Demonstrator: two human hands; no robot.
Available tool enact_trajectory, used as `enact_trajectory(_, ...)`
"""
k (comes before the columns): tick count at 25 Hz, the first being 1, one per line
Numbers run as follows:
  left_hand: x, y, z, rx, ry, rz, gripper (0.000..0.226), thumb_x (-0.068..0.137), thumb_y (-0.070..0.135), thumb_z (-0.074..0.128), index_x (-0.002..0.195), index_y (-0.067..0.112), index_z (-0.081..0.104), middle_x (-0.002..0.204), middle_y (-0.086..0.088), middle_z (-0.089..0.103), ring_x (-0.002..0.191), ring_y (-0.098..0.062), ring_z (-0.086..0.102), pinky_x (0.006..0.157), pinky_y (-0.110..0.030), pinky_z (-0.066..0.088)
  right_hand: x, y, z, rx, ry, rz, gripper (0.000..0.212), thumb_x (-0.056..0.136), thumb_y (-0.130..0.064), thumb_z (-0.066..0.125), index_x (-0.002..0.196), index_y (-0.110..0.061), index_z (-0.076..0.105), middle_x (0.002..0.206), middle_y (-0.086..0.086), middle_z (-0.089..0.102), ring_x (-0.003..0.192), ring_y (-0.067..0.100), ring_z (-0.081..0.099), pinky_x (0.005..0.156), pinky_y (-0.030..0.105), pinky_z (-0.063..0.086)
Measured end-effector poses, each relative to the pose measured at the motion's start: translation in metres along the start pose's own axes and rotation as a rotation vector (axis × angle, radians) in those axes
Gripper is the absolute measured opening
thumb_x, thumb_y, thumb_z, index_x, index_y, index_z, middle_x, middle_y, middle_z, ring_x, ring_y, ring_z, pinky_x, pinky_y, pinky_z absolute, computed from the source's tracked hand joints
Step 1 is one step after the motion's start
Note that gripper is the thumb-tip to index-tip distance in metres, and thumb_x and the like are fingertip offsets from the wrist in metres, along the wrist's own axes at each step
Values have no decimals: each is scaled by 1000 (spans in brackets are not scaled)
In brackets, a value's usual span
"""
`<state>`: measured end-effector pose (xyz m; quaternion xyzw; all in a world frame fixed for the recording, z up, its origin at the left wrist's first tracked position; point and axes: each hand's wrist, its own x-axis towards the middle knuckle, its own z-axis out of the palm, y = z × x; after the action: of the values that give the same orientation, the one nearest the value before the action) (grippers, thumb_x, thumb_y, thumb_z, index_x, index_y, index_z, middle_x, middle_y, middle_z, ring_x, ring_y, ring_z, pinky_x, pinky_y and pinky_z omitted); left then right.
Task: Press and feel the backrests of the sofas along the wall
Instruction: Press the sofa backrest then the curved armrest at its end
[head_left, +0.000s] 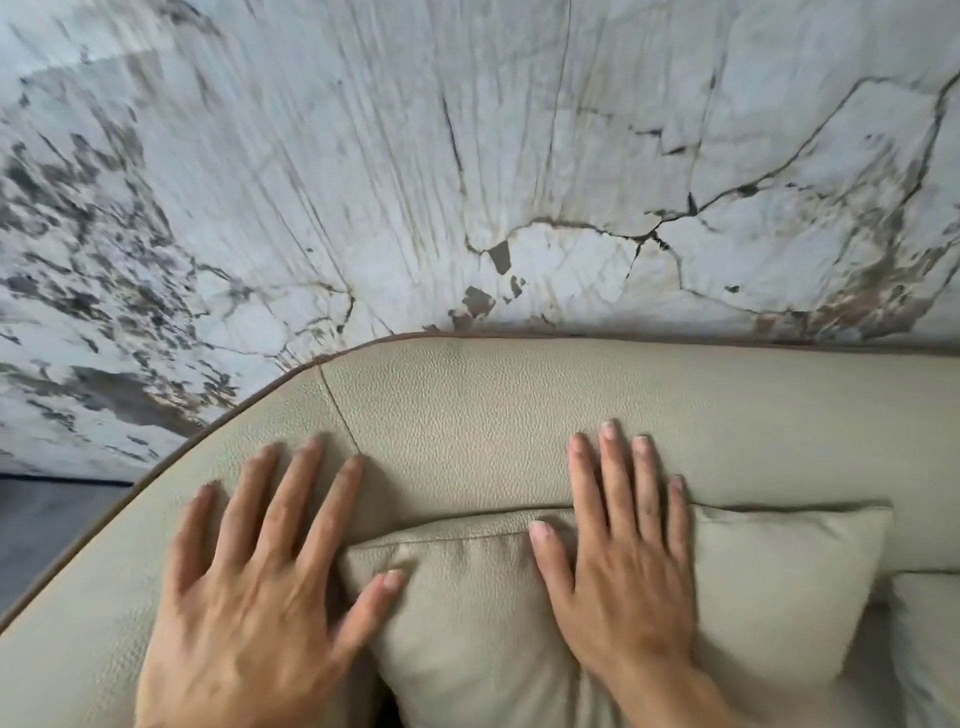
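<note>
Both hands lie flat and open, palms down, on a pale beige leather sofa. Nearest the camera, the left hand (249, 582) spreads its fingers wide over the curved end of the backrest (467, 426), with the thumb reaching right to touch the near corner of a loose cushion (467, 623) in the same pebbled leather. Its index fingertip ends right at a thin stitched seam (337, 410) that runs up the backrest toward the top edge. The right hand (618, 566) lies across the cushion's upper edge: the palm and thumb press on the cushion, while the four fingers, held close together, extend past it onto the backrest behind. Neither hand grips anything. The cushion leans against the backrest, its top seam curving between the two hands, and its right corner points toward a second cushion (930, 623) only partly in view at the right edge. The backrest itself sweeps from the lower left up and across to the right, rounded at the corner and trimmed along its outer rim with brown piping (291, 371). Directly behind the rim stands the wall (415, 156), a white marble-patterned surface with grey patches on the left and dark branching veins on the right. At far left, below the wall, a strip of dark grey floor (52, 530) shows beside the sofa's end.
</note>
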<state>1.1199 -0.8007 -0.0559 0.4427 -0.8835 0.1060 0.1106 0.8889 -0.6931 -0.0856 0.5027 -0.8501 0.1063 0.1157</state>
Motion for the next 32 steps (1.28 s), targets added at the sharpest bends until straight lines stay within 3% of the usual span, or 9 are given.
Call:
enact_trajectory(12,45,-10,19,23,34,32,80,87,75,31,146,24,48,156,-5,40,141,-29,41,110,-60,33,38,-4,27,-10,66,47,71,96,-58,19,154,-17,18,162,7,18,149,31,15,117,56,16)
enact_trajectory(18,47,-11,3,-15,-137,45,79,89,72,28,148,22,44,156,-7,41,143,-33,37,114,-58,26,37,-8,6,-40,-34,40,72,92,-57,30,153,-18,23,161,7,23,148,30,18,116,55,22)
enact_trajectory(22,45,-14,-25,-143,-199,8,81,89,68,13,151,23,39,160,-8,31,150,-31,24,121,-53,19,28,-15,-37,-57,-111,68,72,92,-59,17,154,-23,21,162,0,15,150,25,13,119,53,17)
enact_trajectory(27,34,-45,-100,-184,99,105,69,93,54,32,147,13,45,155,-15,40,144,-40,32,116,-55,16,1,-54,-128,-46,55,90,67,94,-54,25,152,-21,27,162,1,20,149,23,18,118,52,13)
enact_trajectory(32,14,-85,-222,-176,254,148,69,91,51,37,148,14,43,157,-14,35,147,-37,24,119,-57,14,-24,-107,-266,-58,197,126,68,94,-55,27,152,-19,28,161,4,21,148,26,19,116,54,16)
